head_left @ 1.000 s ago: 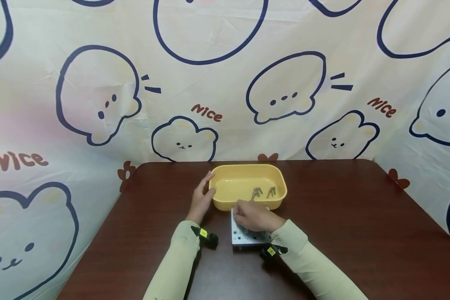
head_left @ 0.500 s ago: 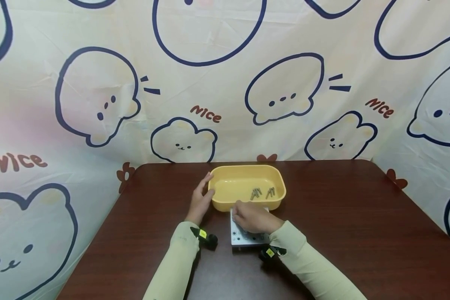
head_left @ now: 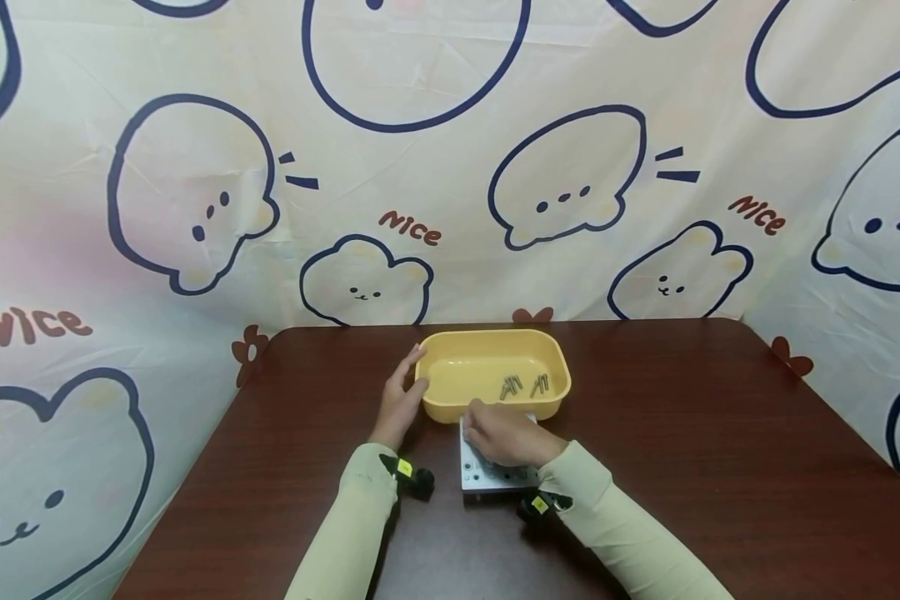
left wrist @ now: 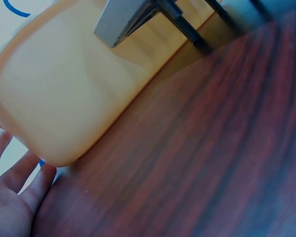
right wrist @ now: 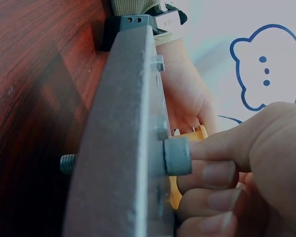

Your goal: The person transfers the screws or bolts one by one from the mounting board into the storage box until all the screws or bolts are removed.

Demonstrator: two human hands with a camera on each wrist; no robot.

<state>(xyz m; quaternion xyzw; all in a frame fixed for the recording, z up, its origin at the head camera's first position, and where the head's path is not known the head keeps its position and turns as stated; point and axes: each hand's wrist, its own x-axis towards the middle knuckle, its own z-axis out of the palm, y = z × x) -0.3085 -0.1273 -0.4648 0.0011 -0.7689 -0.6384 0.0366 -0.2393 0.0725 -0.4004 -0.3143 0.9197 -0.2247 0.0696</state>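
Observation:
My left hand [head_left: 399, 403] rests with spread, fairly straight fingers against the left end of a yellow plastic tray [head_left: 450, 408]. In the left wrist view, those fingers [left wrist: 32, 180] lie at the tray's rounded corner. My right hand [head_left: 512, 433] is over a silvery metal plate [head_left: 487, 481] with rows of holes, just in front of the tray. In the right wrist view, its curled fingers and thumb pinch the round head of a bolt [right wrist: 177, 156] standing in the plate. A threaded end [right wrist: 67, 163] sticks out on the plate's underside. The left wrist view shows more threaded shafts [left wrist: 180, 22] under the plate.
Several loose bolts [head_left: 512, 386] lie inside the tray toward its right half. Everything stands on a dark brown wooden table [head_left: 682, 433]. Behind it hangs a pale cloth [head_left: 465, 283] with cartoon drawings. A small camera is strapped on each wrist.
Both hands, the tray and the plate keep nearly the same places. The head view has shifted very slightly.

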